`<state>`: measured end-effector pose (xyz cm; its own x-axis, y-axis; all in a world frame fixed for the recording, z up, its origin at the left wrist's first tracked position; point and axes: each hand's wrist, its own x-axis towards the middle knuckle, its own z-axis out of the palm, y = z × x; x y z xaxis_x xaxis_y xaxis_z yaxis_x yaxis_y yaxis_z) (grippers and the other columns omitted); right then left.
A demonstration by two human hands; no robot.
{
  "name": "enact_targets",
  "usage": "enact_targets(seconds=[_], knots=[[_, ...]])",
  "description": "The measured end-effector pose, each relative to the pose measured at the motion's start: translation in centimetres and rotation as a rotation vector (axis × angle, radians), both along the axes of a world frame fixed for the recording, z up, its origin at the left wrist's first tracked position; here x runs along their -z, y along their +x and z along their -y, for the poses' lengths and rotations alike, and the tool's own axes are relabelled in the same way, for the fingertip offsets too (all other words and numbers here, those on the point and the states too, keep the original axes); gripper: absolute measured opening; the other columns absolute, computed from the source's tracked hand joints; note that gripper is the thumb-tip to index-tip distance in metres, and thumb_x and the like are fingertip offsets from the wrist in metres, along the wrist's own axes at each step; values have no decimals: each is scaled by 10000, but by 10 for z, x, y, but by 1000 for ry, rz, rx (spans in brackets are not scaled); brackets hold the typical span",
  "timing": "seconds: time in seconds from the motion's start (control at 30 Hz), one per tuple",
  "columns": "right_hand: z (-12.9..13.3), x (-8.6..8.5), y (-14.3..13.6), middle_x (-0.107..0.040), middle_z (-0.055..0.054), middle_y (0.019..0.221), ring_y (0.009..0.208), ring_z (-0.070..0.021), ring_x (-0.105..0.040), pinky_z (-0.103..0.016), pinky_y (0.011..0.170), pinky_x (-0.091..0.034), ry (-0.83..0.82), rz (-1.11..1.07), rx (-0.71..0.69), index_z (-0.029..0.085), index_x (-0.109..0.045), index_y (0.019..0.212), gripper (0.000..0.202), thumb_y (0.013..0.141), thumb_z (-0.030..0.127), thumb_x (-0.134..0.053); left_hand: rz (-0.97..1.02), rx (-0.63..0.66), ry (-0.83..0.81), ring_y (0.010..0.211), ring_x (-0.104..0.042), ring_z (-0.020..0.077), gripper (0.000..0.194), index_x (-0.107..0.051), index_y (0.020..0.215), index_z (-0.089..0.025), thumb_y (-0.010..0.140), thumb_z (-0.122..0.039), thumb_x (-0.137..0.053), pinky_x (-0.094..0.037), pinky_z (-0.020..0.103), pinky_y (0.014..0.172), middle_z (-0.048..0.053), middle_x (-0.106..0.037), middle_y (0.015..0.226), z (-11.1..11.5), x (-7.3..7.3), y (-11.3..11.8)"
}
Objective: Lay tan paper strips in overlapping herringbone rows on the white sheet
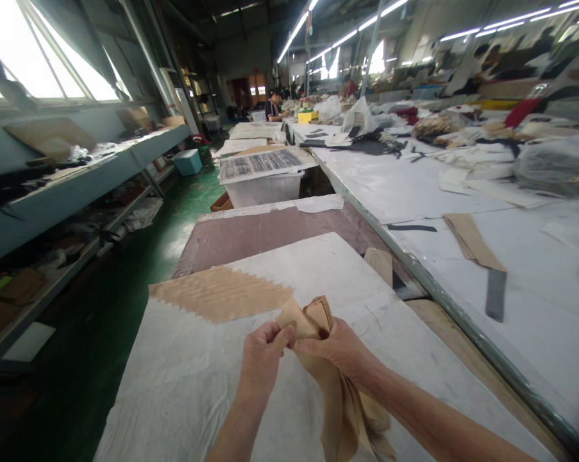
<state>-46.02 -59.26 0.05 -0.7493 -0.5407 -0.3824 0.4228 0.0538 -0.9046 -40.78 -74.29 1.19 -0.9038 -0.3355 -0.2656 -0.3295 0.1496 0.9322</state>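
Note:
A bundle of tan fabric strips [340, 398] hangs from my right hand [335, 346], whose thumb and fingers are closed round its upper part. My left hand [268, 340] pinches the edge of one tan piece at the top of the bundle, close beside the right hand. Just beyond my hands, a row of overlapping tan pieces [222, 294] lies fanned out in a stepped pattern on the white-covered board [183, 359]. The fan's right end comes near the piece in my left fingers.
To the right, a long white table [443, 256] holds a folded tan strip [474, 240] with a grey strip [495, 295], plus plastic bags and scraps. Ahead stand a brown board [265, 231] and a white bin [265, 189]. A person [274, 108] sits farther back.

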Motion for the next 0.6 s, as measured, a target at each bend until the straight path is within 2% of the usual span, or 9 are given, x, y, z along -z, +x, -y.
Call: enact_targets(seconds=[0.17,0.3,0.4,0.47,0.53,0.6], knots=[[-6,-6,3,-734,-56,915,804,-208,-669,-282,714,-515,-108,132,-50,165,-695,1012,369,678,315,-732,17,-1,-66,550,-443,110,248,-655,707,-152,773,-387,-616,-344,228,551,-41,-527,540,2,-2,3],[-6,-8,6,-737,-64,896,762,-194,-675,-269,709,-517,-169,272,-85,154,-704,988,375,646,296,-763,-43,66,-13,718,-554,166,265,-674,837,-145,822,-382,-557,-413,261,679,-3,-641,705,0,5,2],[-4,-6,8,-735,-63,906,771,-197,-676,-272,718,-516,-193,287,-42,153,-695,996,379,636,252,-760,-70,125,8,840,-589,196,314,-663,965,-151,870,-394,-488,-435,291,768,30,-680,843,-2,6,-1],[-4,-4,8,-735,-62,911,776,-196,-676,-271,723,-515,-193,270,20,154,-692,1000,374,640,233,-749,-101,129,-14,976,-584,217,344,-624,1097,-176,865,-397,-499,-433,320,861,56,-676,1031,-4,-2,1],[-5,-2,8,-733,-63,907,773,-194,-673,-271,724,-514,-185,251,54,149,-692,991,363,641,230,-744,-143,75,-87,1103,-546,240,439,-561,1219,-217,822,-405,-570,-400,365,962,69,-621,1200,-7,-17,10],[-9,-1,6,-732,-59,902,771,-198,-668,-271,709,-516,-168,211,59,146,-692,966,341,641,235,-739,-154,38,-149,1089,-560,255,534,-530,1274,-263,779,-440,-622,-407,407,977,70,-629,1182,-10,-39,31]])
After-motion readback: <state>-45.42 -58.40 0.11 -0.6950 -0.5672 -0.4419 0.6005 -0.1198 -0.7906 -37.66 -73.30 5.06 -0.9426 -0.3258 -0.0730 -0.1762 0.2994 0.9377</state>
